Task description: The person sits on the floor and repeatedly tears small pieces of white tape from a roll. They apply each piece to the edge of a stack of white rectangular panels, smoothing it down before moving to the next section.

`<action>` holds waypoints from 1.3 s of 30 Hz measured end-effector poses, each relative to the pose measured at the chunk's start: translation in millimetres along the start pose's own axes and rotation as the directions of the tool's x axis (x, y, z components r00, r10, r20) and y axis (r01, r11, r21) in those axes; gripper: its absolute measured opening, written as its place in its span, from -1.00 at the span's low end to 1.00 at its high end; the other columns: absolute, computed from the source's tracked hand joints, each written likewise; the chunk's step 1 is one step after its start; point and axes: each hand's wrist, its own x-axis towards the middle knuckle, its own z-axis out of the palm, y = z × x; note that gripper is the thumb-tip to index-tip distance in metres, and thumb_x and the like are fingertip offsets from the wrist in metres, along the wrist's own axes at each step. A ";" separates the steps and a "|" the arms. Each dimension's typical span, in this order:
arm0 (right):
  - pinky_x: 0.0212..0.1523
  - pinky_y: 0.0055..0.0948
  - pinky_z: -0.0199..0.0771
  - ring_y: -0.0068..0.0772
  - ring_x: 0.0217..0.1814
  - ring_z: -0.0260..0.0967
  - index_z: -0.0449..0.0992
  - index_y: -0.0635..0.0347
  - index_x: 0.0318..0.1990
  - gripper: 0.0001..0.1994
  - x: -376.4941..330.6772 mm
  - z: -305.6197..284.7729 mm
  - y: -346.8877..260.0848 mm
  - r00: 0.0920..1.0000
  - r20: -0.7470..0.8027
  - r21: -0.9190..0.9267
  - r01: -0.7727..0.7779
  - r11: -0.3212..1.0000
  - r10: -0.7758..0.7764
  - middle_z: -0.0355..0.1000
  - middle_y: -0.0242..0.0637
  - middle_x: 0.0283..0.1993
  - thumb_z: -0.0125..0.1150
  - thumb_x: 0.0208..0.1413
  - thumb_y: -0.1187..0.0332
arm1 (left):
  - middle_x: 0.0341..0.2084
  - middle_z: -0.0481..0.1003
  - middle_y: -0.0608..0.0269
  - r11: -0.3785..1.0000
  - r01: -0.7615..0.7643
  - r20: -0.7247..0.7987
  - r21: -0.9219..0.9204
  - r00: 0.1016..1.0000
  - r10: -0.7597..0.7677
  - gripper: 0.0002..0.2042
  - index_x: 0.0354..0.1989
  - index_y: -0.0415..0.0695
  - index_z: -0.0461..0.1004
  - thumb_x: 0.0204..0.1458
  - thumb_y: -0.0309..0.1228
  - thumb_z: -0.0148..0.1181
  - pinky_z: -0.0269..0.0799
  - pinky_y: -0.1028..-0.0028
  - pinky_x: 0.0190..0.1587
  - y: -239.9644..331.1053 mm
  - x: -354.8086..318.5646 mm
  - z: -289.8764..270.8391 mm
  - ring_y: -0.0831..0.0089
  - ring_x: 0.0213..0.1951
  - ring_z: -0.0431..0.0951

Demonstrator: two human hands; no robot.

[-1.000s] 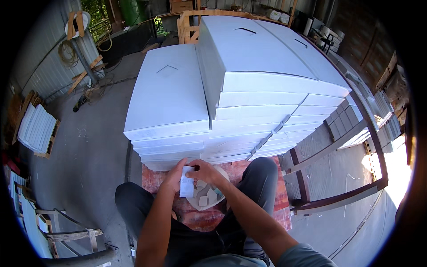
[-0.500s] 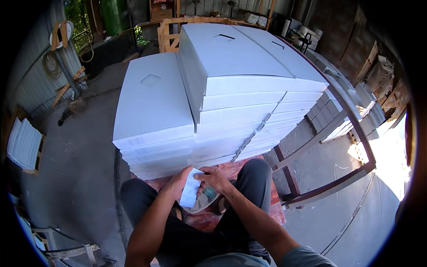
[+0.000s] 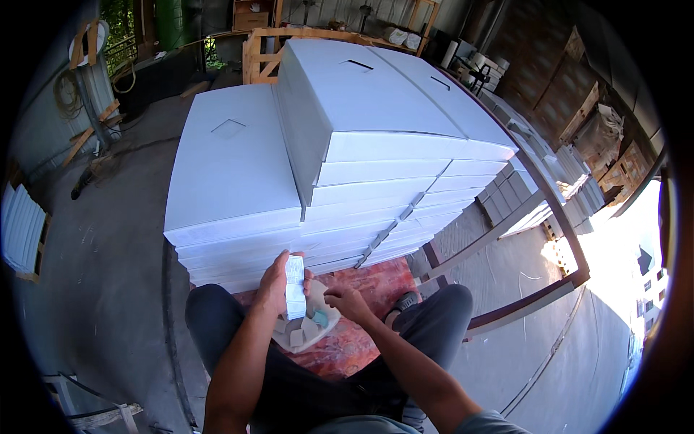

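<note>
My left hand [image 3: 275,283] is wrapped round a stack of printed white paper slips [image 3: 295,287], held upright over my lap. My right hand [image 3: 348,302] is apart from the stack, to its right. Its fingers are curled together, and whatever they may hold is too small to make out. Between my feet lies a pale open bag or tray [image 3: 322,330], with grey-white pieces [image 3: 303,331] and a teal item [image 3: 319,318] in it. Just beyond my hands rises a pile of flat white boxes [image 3: 231,159], lower on the left and higher on the right.
Red-patterned sheeting [image 3: 361,282] lies beneath my feet. A dark-edged frame [image 3: 571,239] leans out at the right of the boxes. White panels [image 3: 22,231] are stacked at far left, grey blocks [image 3: 520,192] at right. A wooden crate frame [image 3: 253,58] stands behind.
My right hand has let go of the slips and moved right, away from them. My left hand keeps them. My right knee has swung outward, showing more of the bag. The view has shifted slightly.
</note>
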 end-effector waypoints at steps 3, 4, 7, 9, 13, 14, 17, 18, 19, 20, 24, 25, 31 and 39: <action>0.01 -0.24 0.45 -0.22 0.00 0.49 0.53 0.11 0.03 -0.60 -3.5 48.9 55.8 0.981 0.194 -0.447 0.062 0.892 0.029 0.53 -0.16 -0.11 0.18 0.00 0.25 | -0.48 0.48 0.01 0.997 -0.073 -0.074 0.025 0.995 0.074 -0.53 0.11 -0.11 0.32 0.25 0.01 -0.13 0.41 0.27 -0.49 8.0 2.8 0.8 0.25 -0.57 0.45; 0.04 -0.20 0.42 -0.22 0.05 0.45 0.52 0.10 0.02 -0.62 -9.9 64.8 67.0 0.969 0.249 -0.532 0.135 0.836 0.002 0.51 -0.15 -0.07 0.16 0.00 0.28 | -0.47 0.48 0.02 0.997 -0.076 -0.098 0.031 0.992 0.079 -0.52 0.13 -0.11 0.31 0.26 0.01 -0.14 0.40 0.27 -0.49 7.2 3.9 -2.4 0.26 -0.57 0.45; 0.08 -0.12 0.36 -0.23 0.15 0.39 0.51 0.09 -0.03 -0.67 -25.0 102.6 90.2 0.918 0.391 -0.724 0.349 0.595 -0.063 0.47 -0.12 0.02 0.12 0.00 0.35 | -0.48 0.48 0.04 0.994 -0.095 -0.157 0.048 0.982 0.101 -0.50 0.18 -0.11 0.29 0.27 0.02 -0.19 0.39 0.28 -0.50 7.4 4.2 -9.9 0.27 -0.58 0.44; 0.04 -0.11 0.36 -0.26 0.01 0.46 0.57 0.09 -0.20 -0.80 -26.7 108.0 98.6 0.906 0.418 -0.737 0.377 0.561 -0.060 0.52 -0.13 -0.11 0.11 0.00 0.37 | -0.48 0.49 0.03 0.995 -0.080 -0.175 0.055 0.981 0.089 -0.48 0.18 -0.13 0.28 0.27 0.03 -0.23 0.39 0.28 -0.50 7.0 2.2 -11.2 0.28 -0.58 0.44; 0.01 -0.15 0.40 -0.23 -0.19 0.54 0.64 0.07 -0.39 -0.85 -27.0 105.0 108.5 0.898 0.438 -0.725 0.335 0.601 0.028 0.57 -0.18 -0.31 0.11 -0.02 0.41 | -0.47 0.49 0.01 0.999 -0.044 -0.188 0.027 0.981 0.048 -0.46 0.18 -0.15 0.29 0.28 0.05 -0.27 0.39 0.28 -0.50 7.6 1.2 -13.7 0.27 -0.58 0.44; 0.01 -0.17 0.42 -0.21 -0.22 0.56 0.65 0.06 -0.41 -0.84 -28.5 104.4 112.3 0.899 0.436 -0.719 0.316 0.619 0.047 0.58 -0.20 -0.35 0.11 -0.02 0.42 | -0.48 0.49 0.01 0.999 -0.039 -0.190 0.025 0.981 0.043 -0.45 0.17 -0.15 0.29 0.28 0.05 -0.28 0.39 0.27 -0.50 8.4 0.0 -11.5 0.26 -0.58 0.44; 0.03 -0.22 0.46 -0.20 -0.09 0.56 0.67 0.03 -0.25 -0.78 -43.0 112.2 141.9 0.884 0.428 -0.752 0.232 0.618 0.190 0.59 -0.22 -0.19 0.09 0.02 0.39 | -0.48 0.50 0.00 1.000 -0.019 -0.146 0.012 0.989 0.021 -0.45 0.16 -0.17 0.31 0.29 0.04 -0.30 0.39 0.27 -0.50 4.3 0.4 -6.0 0.25 -0.59 0.45; 0.03 -0.23 0.48 -0.20 -0.05 0.56 0.68 0.02 -0.19 -0.75 -47.8 114.2 156.2 0.877 0.419 -0.768 0.206 0.607 0.233 0.59 -0.24 -0.13 0.08 0.05 0.38 | -0.48 0.50 0.00 1.000 -0.003 -0.117 0.013 0.993 0.004 -0.46 0.15 -0.17 0.31 0.29 0.04 -0.30 0.40 0.27 -0.50 1.1 1.8 -4.0 0.25 -0.59 0.45; 0.02 -0.22 0.49 -0.20 -0.06 0.56 0.67 0.00 -0.18 -0.75 -53.8 102.6 139.0 0.840 0.476 -0.768 0.252 0.588 0.261 0.59 -0.27 -0.12 0.07 0.06 0.35 | -0.48 0.50 0.00 1.000 0.007 -0.097 0.017 0.995 -0.005 -0.46 0.14 -0.18 0.32 0.29 0.03 -0.30 0.40 0.27 -0.51 -0.9 1.4 -4.3 0.25 -0.59 0.45; -0.03 -0.21 0.50 -0.18 -0.06 0.54 0.66 0.04 -0.18 -0.76 -51.3 90.2 120.9 0.829 0.497 -0.731 0.241 0.638 0.256 0.58 -0.23 -0.14 0.08 0.06 0.34 | -0.48 0.50 0.00 0.999 0.025 -0.074 0.031 0.997 -0.023 -0.46 0.13 -0.18 0.32 0.29 0.03 -0.29 0.40 0.28 -0.51 -4.4 1.3 -1.9 0.25 -0.59 0.45; -0.15 -0.25 0.51 -0.16 -0.13 0.54 0.63 0.12 -0.18 -0.76 -42.3 25.2 37.6 0.924 0.338 -0.540 0.037 0.841 0.177 0.56 -0.11 -0.21 0.12 0.07 0.28 | -0.47 0.51 0.00 0.986 0.119 0.007 0.117 0.993 -0.121 -0.47 0.08 -0.21 0.36 0.29 0.02 -0.27 0.43 0.29 -0.49 -23.5 3.0 15.0 0.26 -0.57 0.47; -0.16 -0.27 0.51 -0.19 -0.17 0.55 0.64 0.13 -0.18 -0.75 -37.8 10.5 22.1 0.965 0.228 -0.464 -0.009 0.886 0.130 0.56 -0.08 -0.23 0.13 0.07 0.26 | -0.47 0.51 -0.01 0.981 0.141 0.022 0.137 0.989 -0.145 -0.47 0.08 -0.21 0.36 0.30 0.02 -0.28 0.44 0.29 -0.49 -26.0 2.5 18.4 0.25 -0.57 0.48; -0.24 -0.46 0.50 -0.51 -0.26 0.51 0.60 0.23 -0.06 -0.75 -71.2 -89.0 -104.4 0.991 0.039 0.284 0.113 0.952 -0.129 0.58 -0.23 -0.27 0.20 0.17 0.34 | -0.45 0.52 0.00 0.980 0.149 0.086 0.133 0.983 -0.161 -0.46 0.09 -0.22 0.36 0.31 0.01 -0.32 0.45 0.27 -0.47 -26.7 -2.8 9.4 0.23 -0.54 0.49; -0.39 -0.24 0.44 -0.16 -0.34 0.46 0.37 0.44 0.15 -0.56 -158.2 -128.8 -215.6 0.183 0.218 0.766 0.577 0.284 -0.959 0.48 -0.10 -0.21 0.24 0.16 0.40 | -0.42 0.51 0.00 0.974 0.219 0.156 0.057 0.962 -0.225 -0.46 0.11 -0.22 0.34 0.32 0.01 -0.32 0.46 0.27 -0.45 -31.5 7.2 12.6 0.24 -0.52 0.49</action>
